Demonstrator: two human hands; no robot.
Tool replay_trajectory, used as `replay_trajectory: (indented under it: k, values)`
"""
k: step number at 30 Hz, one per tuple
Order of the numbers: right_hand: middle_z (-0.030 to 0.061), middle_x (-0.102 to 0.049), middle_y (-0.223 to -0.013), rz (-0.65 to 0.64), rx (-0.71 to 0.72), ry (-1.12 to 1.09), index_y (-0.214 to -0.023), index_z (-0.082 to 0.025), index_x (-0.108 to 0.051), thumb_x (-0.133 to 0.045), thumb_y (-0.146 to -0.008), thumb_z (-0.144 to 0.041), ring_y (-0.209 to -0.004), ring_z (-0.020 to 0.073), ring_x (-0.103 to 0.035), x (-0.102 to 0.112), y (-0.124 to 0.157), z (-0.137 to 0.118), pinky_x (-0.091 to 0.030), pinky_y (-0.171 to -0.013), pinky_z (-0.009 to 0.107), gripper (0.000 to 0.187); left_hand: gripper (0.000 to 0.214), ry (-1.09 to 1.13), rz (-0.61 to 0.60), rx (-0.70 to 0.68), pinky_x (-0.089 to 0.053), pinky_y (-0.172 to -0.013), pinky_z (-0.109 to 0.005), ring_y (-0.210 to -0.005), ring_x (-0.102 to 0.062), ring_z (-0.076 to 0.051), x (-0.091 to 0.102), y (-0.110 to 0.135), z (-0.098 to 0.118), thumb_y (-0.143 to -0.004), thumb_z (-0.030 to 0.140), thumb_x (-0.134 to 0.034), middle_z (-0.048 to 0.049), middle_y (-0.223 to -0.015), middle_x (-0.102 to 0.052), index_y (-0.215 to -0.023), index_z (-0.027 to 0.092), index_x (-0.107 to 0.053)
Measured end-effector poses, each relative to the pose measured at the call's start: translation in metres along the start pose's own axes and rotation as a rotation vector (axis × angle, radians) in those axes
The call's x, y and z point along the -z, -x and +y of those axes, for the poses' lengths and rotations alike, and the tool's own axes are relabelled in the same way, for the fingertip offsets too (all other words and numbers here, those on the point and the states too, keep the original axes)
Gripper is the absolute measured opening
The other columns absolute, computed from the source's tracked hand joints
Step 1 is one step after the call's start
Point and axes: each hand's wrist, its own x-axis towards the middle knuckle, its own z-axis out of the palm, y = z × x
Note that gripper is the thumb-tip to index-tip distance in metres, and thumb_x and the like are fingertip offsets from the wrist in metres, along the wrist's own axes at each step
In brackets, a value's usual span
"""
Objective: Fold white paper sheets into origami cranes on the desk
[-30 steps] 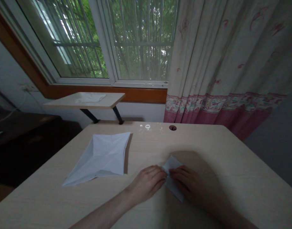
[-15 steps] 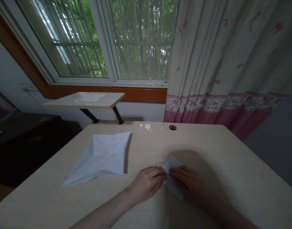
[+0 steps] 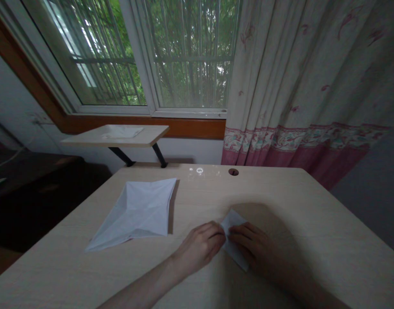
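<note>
While my two hands sit closed in on it, the small folded white paper [image 3: 234, 240] lies flat on the desk in front of me, between my left hand [image 3: 200, 248] and my right hand [image 3: 251, 245]. Fingers of both hands are together on it, pinning it to the desktop; where my thumbs sit is hidden. Main risk, as I see it: the lower point of the paper sticks out beside my right hand with no finger on it, so uneven pressure could let it pivot. A fingertip slip could also skew a crease. Light is poor too: my right hand sits in shadow, which makes the paper's edges harder to read there.

Surface: pale wood-grain desktop [image 3: 312, 227], with a round grommet hole [image 3: 233, 172] near the far edge. A larger folded white sheet [image 3: 135, 210] lies to my left, well apart from my hands.

Room: past the desk, a small board on black legs [image 3: 151, 136] carries a white paper [image 3: 121, 132]. Behind it are a barred window [image 3: 190, 56] with greenery outside and a floral curtain with a pink hem [image 3: 296, 86]
</note>
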Motion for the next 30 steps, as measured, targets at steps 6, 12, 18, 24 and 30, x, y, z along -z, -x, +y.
replay_trajectory:
  k: [6,12,18,24,30]
  values:
    - [0.0076,-0.069,-0.107,0.019,-0.063,0.058,-0.11,-0.022,-0.065,-0.049,-0.083,-0.001,-0.098,0.0241,-0.063,-0.005,-0.002,-0.006,-0.053,-0.088,0.041,0.038,0.021,-0.026,0.023,0.061,-0.056,-0.08,-0.03,-0.091,-0.065,-0.02,-0.006,-0.001,0.004,-0.103,0.021,-0.047,-0.0062,-0.093,-0.068,-0.097,0.017,-0.067]
    - [0.0083,-0.069,-0.109,0.032,-0.091,0.103,-0.111,-0.021,-0.062,-0.045,-0.078,0.004,-0.098,0.0249,-0.063,-0.01,-0.001,-0.009,-0.052,-0.09,0.045,0.045,0.018,0.004,0.053,0.1,-0.056,-0.082,-0.032,-0.089,-0.064,-0.02,-0.011,-0.002,0.004,-0.101,0.02,-0.051,-0.0059,-0.093,-0.068,-0.094,0.016,-0.067]
    - [0.0067,-0.067,-0.113,0.029,-0.116,0.065,-0.115,-0.024,-0.061,-0.048,-0.078,0.006,-0.103,0.0239,-0.061,-0.015,0.003,-0.002,-0.047,-0.095,0.045,0.05,0.01,0.061,0.037,0.126,-0.055,-0.085,-0.032,-0.095,-0.062,-0.02,-0.01,-0.003,0.002,-0.099,0.018,-0.056,-0.0059,-0.097,-0.067,-0.096,0.017,-0.066]
    - [0.0029,-0.067,-0.114,-0.013,-0.158,0.004,-0.113,-0.027,-0.064,-0.048,-0.077,0.008,-0.106,0.022,-0.059,-0.009,0.001,-0.001,-0.04,-0.099,0.043,0.052,0.011,0.091,0.041,0.13,-0.052,-0.086,-0.032,-0.096,-0.06,-0.02,-0.009,-0.003,0.0,-0.1,0.019,-0.055,-0.0062,-0.099,-0.065,-0.097,0.017,-0.065]
    - [0.0039,-0.067,-0.116,-0.03,-0.185,-0.055,-0.114,-0.028,-0.065,-0.045,-0.076,0.009,-0.109,0.0226,-0.057,-0.005,0.0,0.0,-0.039,-0.099,0.042,0.057,0.009,0.116,0.013,0.139,-0.048,-0.089,-0.033,-0.1,-0.059,-0.021,-0.006,-0.002,-0.003,-0.099,0.018,-0.056,-0.0055,-0.102,-0.066,-0.099,0.018,-0.065]
